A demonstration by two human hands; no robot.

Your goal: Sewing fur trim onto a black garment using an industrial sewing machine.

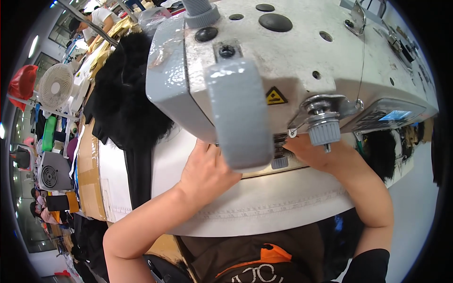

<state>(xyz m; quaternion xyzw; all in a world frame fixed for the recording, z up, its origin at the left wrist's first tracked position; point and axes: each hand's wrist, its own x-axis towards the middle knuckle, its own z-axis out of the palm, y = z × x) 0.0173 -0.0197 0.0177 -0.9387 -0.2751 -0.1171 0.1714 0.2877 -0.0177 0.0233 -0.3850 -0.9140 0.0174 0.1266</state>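
Observation:
A white and grey industrial sewing machine (292, 56) fills the middle, its head over a pale work surface (222, 214) with a printed ruler scale. My left hand (207, 167) rests under the machine's left end, knuckles bent; a blurred grey block (240, 118) on the machine hides its fingertips. From the right, my right hand (314, 153) reaches in to the needle area, its fingers drawn together beside the metal parts. A ribbed tension knob (324, 132) covers part of that hand. Whatever lies between the hands is hidden.
Black furry material (125, 94) lies left of the machine, with a black strip (138, 174) hanging toward me. More black fur (380, 153) sits at right. A cardboard piece (89, 174), a white fan (55, 85) and a grey box (56, 170) stand left. A person (101, 19) bends over yellow material far left.

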